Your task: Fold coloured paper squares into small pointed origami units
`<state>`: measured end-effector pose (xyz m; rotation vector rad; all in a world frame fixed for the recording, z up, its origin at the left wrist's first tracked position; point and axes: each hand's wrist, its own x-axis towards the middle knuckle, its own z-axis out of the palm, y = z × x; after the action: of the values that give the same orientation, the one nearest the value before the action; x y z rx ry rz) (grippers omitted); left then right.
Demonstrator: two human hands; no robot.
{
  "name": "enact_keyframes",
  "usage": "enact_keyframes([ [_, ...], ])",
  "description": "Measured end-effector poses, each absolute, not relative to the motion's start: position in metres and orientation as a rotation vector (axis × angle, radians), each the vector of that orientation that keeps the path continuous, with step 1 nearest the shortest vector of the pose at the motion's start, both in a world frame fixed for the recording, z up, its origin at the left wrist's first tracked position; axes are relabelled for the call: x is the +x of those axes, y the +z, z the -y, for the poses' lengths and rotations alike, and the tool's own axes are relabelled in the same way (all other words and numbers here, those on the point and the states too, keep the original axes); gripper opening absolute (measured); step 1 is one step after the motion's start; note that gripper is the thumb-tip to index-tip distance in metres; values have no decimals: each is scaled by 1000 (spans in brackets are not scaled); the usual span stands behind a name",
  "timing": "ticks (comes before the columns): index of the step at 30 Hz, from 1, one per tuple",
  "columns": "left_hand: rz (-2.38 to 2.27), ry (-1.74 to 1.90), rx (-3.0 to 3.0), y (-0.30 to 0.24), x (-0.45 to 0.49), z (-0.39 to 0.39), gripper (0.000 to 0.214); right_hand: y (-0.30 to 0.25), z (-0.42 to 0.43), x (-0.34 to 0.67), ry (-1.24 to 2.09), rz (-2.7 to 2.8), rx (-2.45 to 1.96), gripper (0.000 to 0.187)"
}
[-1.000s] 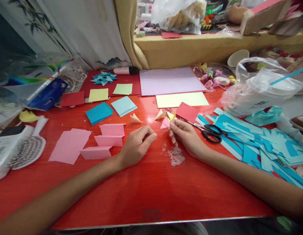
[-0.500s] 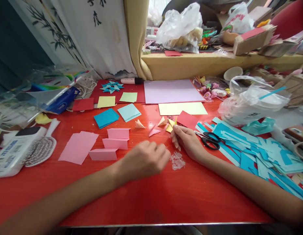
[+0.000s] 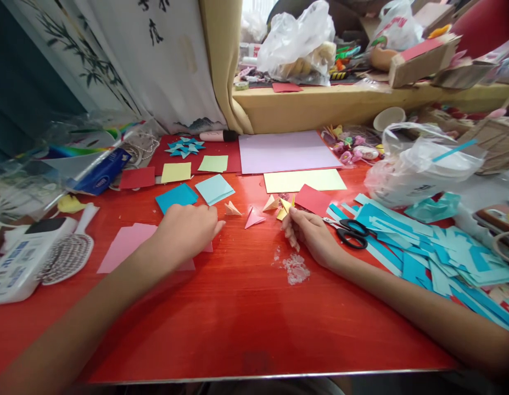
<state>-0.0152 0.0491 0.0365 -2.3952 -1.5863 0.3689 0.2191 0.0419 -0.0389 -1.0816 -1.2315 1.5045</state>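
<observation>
My left hand [image 3: 188, 231] is over the folded pink paper strips [image 3: 186, 265], covering most of them. Its thumb sticks out to the right, but the fingers are mostly hidden beneath the hand. My right hand [image 3: 311, 233] has thumb and fingertips pinched at a small yellow folded paper piece [image 3: 285, 208]. Beside it are a pale orange folded piece [image 3: 271, 203] and a pink folded piece [image 3: 254, 218]. Another orange folded piece [image 3: 231, 209] lies farther left. Small clear bits [image 3: 296, 269] are heaped below my right hand.
Black-handled scissors [image 3: 353, 233] lie right of my right hand, beside a heap of blue paper strips [image 3: 439, 247]. Blue squares [image 3: 175, 198], yellow paper [image 3: 175, 172] and a lilac sheet [image 3: 289, 151] are farther back. A hairbrush [image 3: 68, 255] and white box [image 3: 29, 258] stand left.
My left hand has moved left from near my right hand to over the pink strips. The pink folded piece lies differently, with more of it showing. My right hand stays nearly in place.
</observation>
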Motion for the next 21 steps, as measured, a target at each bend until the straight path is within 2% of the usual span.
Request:
enact_keyframes([
  [9,1673,371,-2382,34,-19,-53,28,-38,-41,219,1492,1300,-1098,42],
  [16,1796,302,-2308,28,-13,-54,38,-39,-40,219,1494,1332,-1093,40],
  [21,1817,348,-2349,23,-13,-55,28,-37,-40,219,1488,1374,-1111,39],
])
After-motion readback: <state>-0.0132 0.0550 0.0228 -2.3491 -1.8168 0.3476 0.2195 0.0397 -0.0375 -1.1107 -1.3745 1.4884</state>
